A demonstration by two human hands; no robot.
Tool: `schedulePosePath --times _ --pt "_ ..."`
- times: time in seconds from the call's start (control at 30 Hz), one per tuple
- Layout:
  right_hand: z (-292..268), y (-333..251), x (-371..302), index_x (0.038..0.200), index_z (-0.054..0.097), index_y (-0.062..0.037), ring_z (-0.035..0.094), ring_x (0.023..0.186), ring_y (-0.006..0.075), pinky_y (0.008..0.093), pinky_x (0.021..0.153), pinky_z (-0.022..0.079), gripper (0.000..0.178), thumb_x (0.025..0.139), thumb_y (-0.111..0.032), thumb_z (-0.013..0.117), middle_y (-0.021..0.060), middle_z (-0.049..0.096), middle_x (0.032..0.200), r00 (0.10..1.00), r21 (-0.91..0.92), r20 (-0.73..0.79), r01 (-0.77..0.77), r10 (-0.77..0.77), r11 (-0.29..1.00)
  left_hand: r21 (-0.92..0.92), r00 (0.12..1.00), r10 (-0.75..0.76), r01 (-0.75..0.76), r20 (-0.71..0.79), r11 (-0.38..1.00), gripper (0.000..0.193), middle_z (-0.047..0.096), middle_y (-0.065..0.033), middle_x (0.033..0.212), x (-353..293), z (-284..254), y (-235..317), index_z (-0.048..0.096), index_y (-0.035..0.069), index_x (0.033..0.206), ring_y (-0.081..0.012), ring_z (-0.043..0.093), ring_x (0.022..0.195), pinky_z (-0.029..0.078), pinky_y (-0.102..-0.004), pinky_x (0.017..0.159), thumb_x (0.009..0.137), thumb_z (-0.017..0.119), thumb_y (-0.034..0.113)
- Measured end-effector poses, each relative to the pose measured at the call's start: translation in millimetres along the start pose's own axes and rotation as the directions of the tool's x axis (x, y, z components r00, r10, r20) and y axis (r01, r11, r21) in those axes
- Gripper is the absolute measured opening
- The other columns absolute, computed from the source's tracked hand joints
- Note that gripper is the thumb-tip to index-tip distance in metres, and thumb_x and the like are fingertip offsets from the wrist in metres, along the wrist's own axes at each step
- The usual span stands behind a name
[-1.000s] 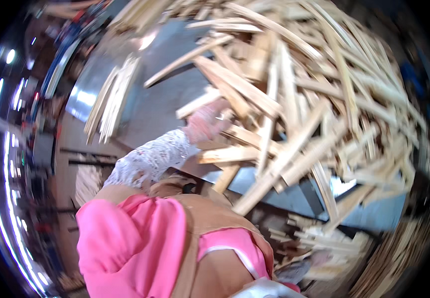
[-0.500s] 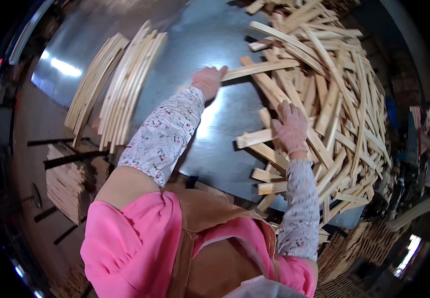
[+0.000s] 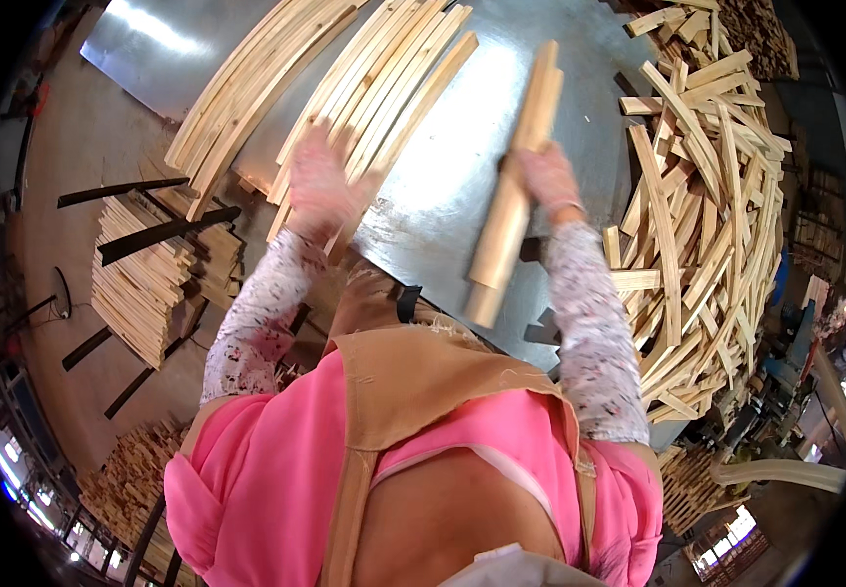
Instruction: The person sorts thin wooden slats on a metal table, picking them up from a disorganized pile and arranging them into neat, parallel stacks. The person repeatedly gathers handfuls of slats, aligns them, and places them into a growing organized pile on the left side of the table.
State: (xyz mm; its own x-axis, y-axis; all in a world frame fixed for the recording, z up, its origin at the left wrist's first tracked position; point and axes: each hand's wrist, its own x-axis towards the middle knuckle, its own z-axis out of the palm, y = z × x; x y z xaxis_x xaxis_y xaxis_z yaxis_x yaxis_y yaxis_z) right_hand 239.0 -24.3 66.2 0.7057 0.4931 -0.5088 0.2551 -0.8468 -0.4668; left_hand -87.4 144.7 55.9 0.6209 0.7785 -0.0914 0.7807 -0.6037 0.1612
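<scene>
My right hand (image 3: 546,179) grips a pair of pale wood strips (image 3: 518,186), tilted over the metal table (image 3: 433,186); the fingers close round their right side. My left hand (image 3: 325,186) lies over the near part of a row of wood strips (image 3: 369,88), its fingers apart and somewhat blurred. One strip (image 3: 423,103) at the right side of that row sits a little apart from the others. Further left lies a second row of strips (image 3: 257,83), side by side. Both hands wear pale pink gloves.
A jumbled heap of wood strips (image 3: 707,225) covers the table's right side. Below the table's left edge, stacked strips (image 3: 139,279) rest by black metal bars (image 3: 164,238). More stacked wood (image 3: 139,479) stands at the lower left.
My left hand has moved from the table's middle to the left row. My right hand has left the heap and now holds two strips. The view has shifted.
</scene>
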Motion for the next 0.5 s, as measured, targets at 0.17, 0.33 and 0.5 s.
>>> schedulePosePath --times 0.17,0.33,0.5 --pt "109 -98 -26 0.158 0.046 0.0031 0.068 0.128 0.043 0.0474 0.113 0.05 0.085 0.098 -0.056 0.06 0.0301 0.07 0.137 0.942 -0.025 0.2 0.278 -0.268 0.96 -0.35 0.964 -0.218 0.259 0.153 0.9 0.09 0.038 -0.0213 0.172 46 27 -72 0.038 0.013 0.169 -0.038 0.033 0.161 0.028 -0.0493 0.132 0.1 0.06 0.068" --pt "53 -19 -1 0.148 0.063 -0.007 0.068 0.123 0.0406 0.0477 0.108 0.052 0.065 0.098 -0.049 0.063 0.0217 0.072 0.135 0.892 -0.114 0.009 0.45 -0.452 0.886 -0.398 0.973 -0.229 0.219 0.024 0.891 0.078 0.063 -0.0238 0.151 47 28 -77 0.053 0.005 0.158 -0.0413 0.055 0.144 0.042 -0.0485 0.122 0.1 0.062 0.057" --pt "-136 172 -8 0.151 0.056 -0.009 0.063 0.127 0.0435 0.0527 0.108 0.051 0.067 0.093 -0.037 0.073 0.0231 0.067 0.137 0.822 -0.534 -0.544 -0.182 -0.17 0.826 -0.36 0.96 -0.208 0.129 -0.189 0.924 0.072 0.05 -0.0259 0.162 25 9 -41 0.054 -0.006 0.154 -0.0363 0.052 0.148 0.047 -0.045 0.12 0.095 0.075 0.03"
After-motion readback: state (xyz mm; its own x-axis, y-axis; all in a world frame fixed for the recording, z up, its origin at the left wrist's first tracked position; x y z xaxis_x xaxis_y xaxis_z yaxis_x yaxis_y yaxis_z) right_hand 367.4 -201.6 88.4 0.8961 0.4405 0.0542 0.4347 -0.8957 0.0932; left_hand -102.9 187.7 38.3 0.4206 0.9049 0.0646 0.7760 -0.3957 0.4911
